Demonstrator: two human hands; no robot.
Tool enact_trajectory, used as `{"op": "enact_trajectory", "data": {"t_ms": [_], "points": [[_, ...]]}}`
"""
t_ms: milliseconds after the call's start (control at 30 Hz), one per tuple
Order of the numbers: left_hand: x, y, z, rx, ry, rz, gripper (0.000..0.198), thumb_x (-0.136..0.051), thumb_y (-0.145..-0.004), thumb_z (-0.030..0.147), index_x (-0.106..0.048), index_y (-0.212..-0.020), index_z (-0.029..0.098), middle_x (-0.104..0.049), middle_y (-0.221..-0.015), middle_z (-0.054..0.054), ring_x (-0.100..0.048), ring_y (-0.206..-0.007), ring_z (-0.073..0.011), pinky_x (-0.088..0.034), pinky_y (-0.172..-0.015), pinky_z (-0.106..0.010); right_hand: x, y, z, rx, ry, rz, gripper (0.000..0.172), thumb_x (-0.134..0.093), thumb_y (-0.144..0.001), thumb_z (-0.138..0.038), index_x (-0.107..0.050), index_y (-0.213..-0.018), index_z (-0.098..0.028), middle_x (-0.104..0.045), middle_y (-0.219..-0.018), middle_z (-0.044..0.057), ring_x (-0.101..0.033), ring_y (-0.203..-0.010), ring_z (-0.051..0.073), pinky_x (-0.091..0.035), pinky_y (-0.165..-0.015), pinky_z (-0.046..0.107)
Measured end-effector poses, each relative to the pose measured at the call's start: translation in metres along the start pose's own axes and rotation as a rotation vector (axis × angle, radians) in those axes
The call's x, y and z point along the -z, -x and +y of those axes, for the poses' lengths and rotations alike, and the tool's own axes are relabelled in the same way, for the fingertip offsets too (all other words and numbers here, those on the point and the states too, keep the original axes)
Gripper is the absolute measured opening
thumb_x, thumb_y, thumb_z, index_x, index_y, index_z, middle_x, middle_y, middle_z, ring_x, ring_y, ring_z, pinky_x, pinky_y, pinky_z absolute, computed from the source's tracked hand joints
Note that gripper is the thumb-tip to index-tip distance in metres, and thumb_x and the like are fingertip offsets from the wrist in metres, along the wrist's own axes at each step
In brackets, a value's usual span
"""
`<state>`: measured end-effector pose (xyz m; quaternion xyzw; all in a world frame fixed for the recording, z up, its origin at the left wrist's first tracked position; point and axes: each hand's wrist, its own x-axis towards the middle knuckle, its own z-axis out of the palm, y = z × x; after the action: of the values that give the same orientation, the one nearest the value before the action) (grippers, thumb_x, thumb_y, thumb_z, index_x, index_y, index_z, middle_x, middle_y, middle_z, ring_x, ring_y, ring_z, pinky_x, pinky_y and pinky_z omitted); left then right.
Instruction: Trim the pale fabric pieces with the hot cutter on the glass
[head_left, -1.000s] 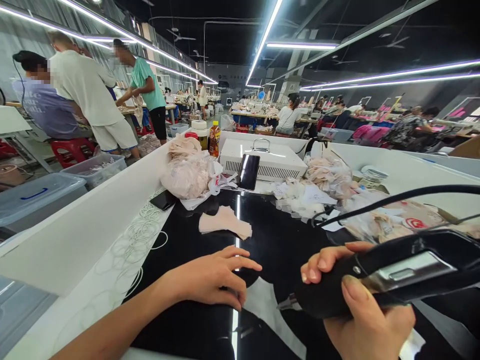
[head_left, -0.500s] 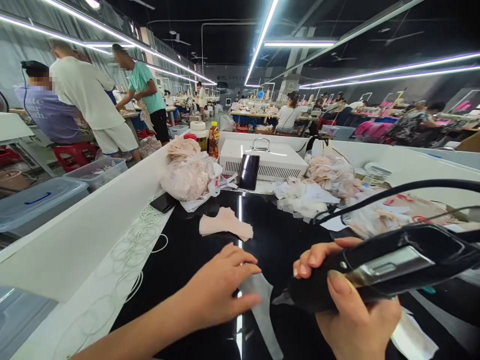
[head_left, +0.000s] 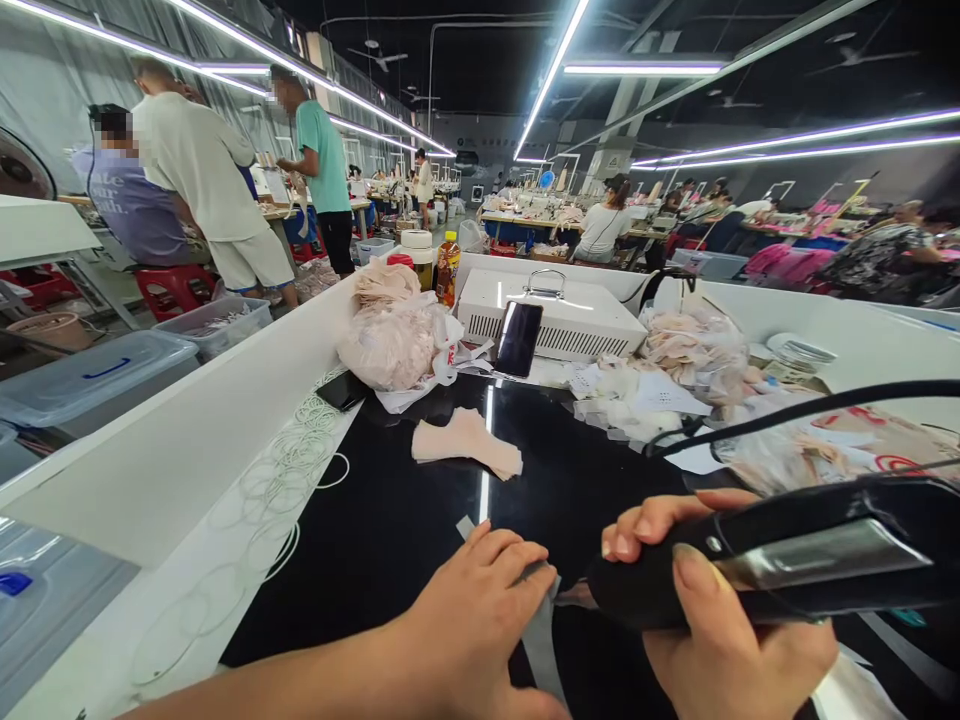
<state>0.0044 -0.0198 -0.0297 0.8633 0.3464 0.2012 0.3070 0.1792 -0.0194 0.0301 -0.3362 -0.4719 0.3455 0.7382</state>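
My left hand (head_left: 480,610) lies palm down with its fingers stretched out over a thin grey translucent strip of material (head_left: 544,655) on the black tabletop (head_left: 360,560). The strip shows beyond the fingertips and below the hand; its middle is covered. My right hand (head_left: 720,630) is wrapped round a black corded hand tool (head_left: 795,565) with a silver metal plate on its side. Its narrow pointed tip is at the strip's right edge, close to my left fingers; whether it touches cannot be made out. Farther back lies a stack of pale pink fabric pieces (head_left: 465,442).
White rubber rings (head_left: 289,450) and a dark phone (head_left: 341,391) lie along the left wall. Another phone (head_left: 519,340) leans against a white metal box (head_left: 551,310). Bagged fabric (head_left: 397,345) stands at the back left. The tool's cable (head_left: 810,408) arches across the right.
My left hand has moved right and nearer, coming down flat on the strip. The tool tip now meets the strip's edge beside it. The whole view has shifted slightly.
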Motion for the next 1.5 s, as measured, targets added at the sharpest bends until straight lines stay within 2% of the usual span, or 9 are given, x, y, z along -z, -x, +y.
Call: {"op": "enact_trajectory", "data": {"t_ms": [100, 233, 367, 567, 800, 1067, 1267, 1500], "points": [[0.002, 0.000, 0.001, 0.011, -0.003, -0.028, 0.092, -0.077, -0.076, 0.066, -0.048, -0.151, 0.020, -0.048, -0.155, -0.012, -0.040, -0.143, -0.0331, -0.018, -0.127, -0.055, 0.000, 0.001, -0.003, -0.015, -0.004, 0.001, 0.028, -0.077, -0.087, -0.025, -0.060, -0.109, -0.027, -0.062, -0.077, -0.002, -0.061, -0.066, 0.017, -0.059, -0.063, 0.031], [0.004, -0.001, 0.002, 0.011, -0.027, -0.066, 0.092, -0.073, -0.079, 0.067, -0.045, -0.153, 0.019, -0.045, -0.157, -0.012, -0.038, -0.145, -0.0337, -0.018, -0.127, -0.055, 0.001, 0.004, -0.008, -0.048, -0.035, -0.002, 0.031, -0.080, -0.085, -0.031, -0.060, -0.108, -0.028, -0.062, -0.075, -0.002, -0.061, -0.064, 0.017, -0.059, -0.061, 0.031], [0.006, -0.002, 0.004, 0.041, -0.051, -0.103, 0.096, -0.073, -0.078, 0.069, -0.044, -0.154, 0.018, -0.043, -0.159, -0.012, -0.036, -0.146, -0.0361, -0.017, -0.127, -0.059, 0.002, 0.008, -0.009, -0.033, -0.046, -0.044, 0.032, -0.080, -0.087, -0.034, -0.060, -0.111, -0.028, -0.062, -0.077, -0.002, -0.060, -0.065, 0.016, -0.059, -0.062, 0.031], [0.010, -0.002, 0.008, 0.063, -0.068, -0.118, 0.096, -0.075, -0.077, 0.067, -0.045, -0.154, 0.019, -0.045, -0.158, -0.012, -0.036, -0.146, -0.0351, -0.020, -0.126, -0.057, 0.001, 0.010, -0.004, -0.007, -0.066, -0.069, 0.029, -0.076, -0.090, -0.031, -0.060, -0.114, -0.028, -0.062, -0.079, -0.001, -0.060, -0.066, 0.015, -0.059, -0.063, 0.031], [0.011, -0.003, 0.009, 0.089, -0.082, -0.149, 0.095, -0.075, -0.078, 0.065, -0.040, -0.157, 0.026, -0.042, -0.160, -0.009, -0.033, -0.148, -0.0352, -0.013, -0.126, -0.061, 0.008, 0.013, -0.003, -0.035, -0.046, -0.120, 0.026, -0.071, -0.095, -0.029, -0.058, -0.117, -0.031, -0.061, -0.083, -0.001, -0.059, -0.069, 0.016, -0.057, -0.066, 0.032], [0.011, -0.003, 0.011, 0.097, -0.105, -0.160, 0.095, -0.076, -0.076, 0.066, -0.044, -0.154, 0.021, -0.041, -0.161, -0.009, -0.031, -0.148, -0.0350, -0.015, -0.127, -0.059, 0.015, 0.025, -0.008, -0.046, -0.060, -0.163, 0.031, -0.070, -0.095, -0.037, -0.055, -0.121, -0.030, -0.058, -0.085, 0.000, -0.058, -0.069, 0.017, -0.054, -0.062, 0.033], [0.012, -0.003, 0.011, 0.107, -0.121, -0.171, 0.097, -0.078, -0.075, 0.064, -0.043, -0.155, 0.022, -0.041, -0.160, -0.010, -0.032, -0.148, -0.0370, -0.017, -0.125, -0.062, 0.015, 0.028, -0.009, -0.072, -0.034, -0.155, 0.026, -0.068, -0.097, -0.034, -0.055, -0.120, -0.031, -0.060, -0.085, 0.000, -0.059, -0.071, 0.017, -0.055, -0.067, 0.035], [0.015, -0.003, 0.014, 0.104, -0.137, -0.176, 0.098, -0.079, -0.075, 0.063, -0.045, -0.154, 0.017, -0.042, -0.160, -0.012, -0.033, -0.148, -0.0372, -0.018, -0.126, -0.060, 0.019, 0.028, -0.019, -0.055, -0.066, -0.183, 0.028, -0.068, -0.097, -0.037, -0.056, -0.121, -0.031, -0.060, -0.084, -0.001, -0.059, -0.069, 0.017, -0.054, -0.062, 0.033]]}}
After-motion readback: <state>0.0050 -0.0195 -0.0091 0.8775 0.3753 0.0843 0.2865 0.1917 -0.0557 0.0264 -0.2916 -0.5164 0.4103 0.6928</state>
